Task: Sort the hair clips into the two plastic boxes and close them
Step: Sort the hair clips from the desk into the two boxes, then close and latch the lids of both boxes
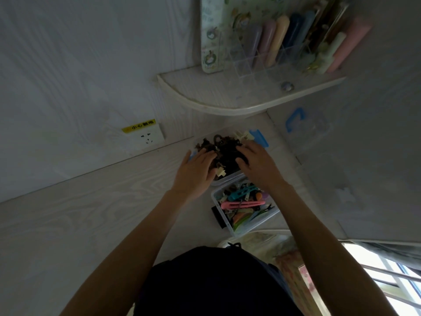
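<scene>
Both hands rest with fingers spread on a heap of dark brown and black hair clips (224, 151) piled in the farther clear plastic box (227, 179): left hand (196, 171) on its left, right hand (257, 163) on its right, neither grip closed around anything. The nearer clear plastic box (255, 226) of colourful clips (242, 205) sits on the pale wood-grain surface (91, 220).

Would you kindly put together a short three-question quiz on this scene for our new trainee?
1. True or false: both hands, left hand and right hand, rest on the heap of dark hair clips in the far box.
2. Which box holds the pink clip? A) far box B) near box C) neither
3. Fill in: the blue latch sits at the ____ end of the far box.

Key: 1 true; 2 B; 3 far.
</scene>
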Demonstrator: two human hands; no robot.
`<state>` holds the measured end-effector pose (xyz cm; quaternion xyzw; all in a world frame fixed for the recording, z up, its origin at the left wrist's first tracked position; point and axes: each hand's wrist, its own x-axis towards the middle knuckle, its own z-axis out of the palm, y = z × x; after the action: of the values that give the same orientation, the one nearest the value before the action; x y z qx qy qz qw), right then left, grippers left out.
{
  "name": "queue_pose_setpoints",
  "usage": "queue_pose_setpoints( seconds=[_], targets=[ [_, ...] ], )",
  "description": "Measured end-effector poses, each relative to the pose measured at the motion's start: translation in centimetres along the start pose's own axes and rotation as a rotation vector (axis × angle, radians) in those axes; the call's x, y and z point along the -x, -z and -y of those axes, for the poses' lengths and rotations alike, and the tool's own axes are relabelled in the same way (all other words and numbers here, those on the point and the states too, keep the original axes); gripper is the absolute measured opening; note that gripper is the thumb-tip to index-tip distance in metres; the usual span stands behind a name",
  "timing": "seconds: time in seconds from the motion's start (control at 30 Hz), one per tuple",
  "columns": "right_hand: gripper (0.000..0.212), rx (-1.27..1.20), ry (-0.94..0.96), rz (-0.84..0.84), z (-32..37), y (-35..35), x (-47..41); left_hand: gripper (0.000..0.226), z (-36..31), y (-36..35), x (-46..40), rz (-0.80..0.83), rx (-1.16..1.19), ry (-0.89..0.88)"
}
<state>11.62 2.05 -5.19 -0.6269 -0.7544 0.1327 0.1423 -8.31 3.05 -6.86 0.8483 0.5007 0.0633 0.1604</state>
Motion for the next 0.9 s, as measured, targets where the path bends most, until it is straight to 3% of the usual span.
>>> queue_pose_setpoints(
  seconds=[0.07,0.17,0.23,0.4,0.53,0.63,0.73,0.9],
  targets=[
    [0.027,0.219,-0.072,-0.173,-0.9,0.6,1.0,0.038,0.0,0.4,-0.5,-0.088,0.014,0.039],
    [0.032,0.394,-0.152,-0.060,-1.3,0.4,1.9,0.045,0.1,0.5,-0.6,-0.108,-0.003,-0.031],
    [0.038,0.392,-0.154,0.027,-1.3,-0.2,2.2,0.054,0.2,0.2,-0.4,-0.034,-0.042,-0.103],
    [0.042,0.423,-0.134,0.052,-1.3,-0.2,1.2,0.034,1.2,0.2,0.3,-0.073,-0.023,-0.142],
    [0.037,0.301,-0.200,-0.127,-0.9,-0.1,1.4,0.036,1.5,0.4,1.6,-0.084,0.025,-0.181],
    [0.035,0.230,-0.079,-0.233,0.1,-0.8,2.6,0.043,1.4,0.5,2.0,-0.133,0.027,-0.131],
    [0.043,0.235,-0.053,-0.180,0.5,-1.8,3.3,0.051,1.3,0.3,1.8,-0.124,-0.102,-0.063],
    [0.062,0.264,-0.134,-0.013,0.6,-1.3,2.2,0.048,0.7,0.8,0.5,0.035,-0.177,0.026]
  ],
)
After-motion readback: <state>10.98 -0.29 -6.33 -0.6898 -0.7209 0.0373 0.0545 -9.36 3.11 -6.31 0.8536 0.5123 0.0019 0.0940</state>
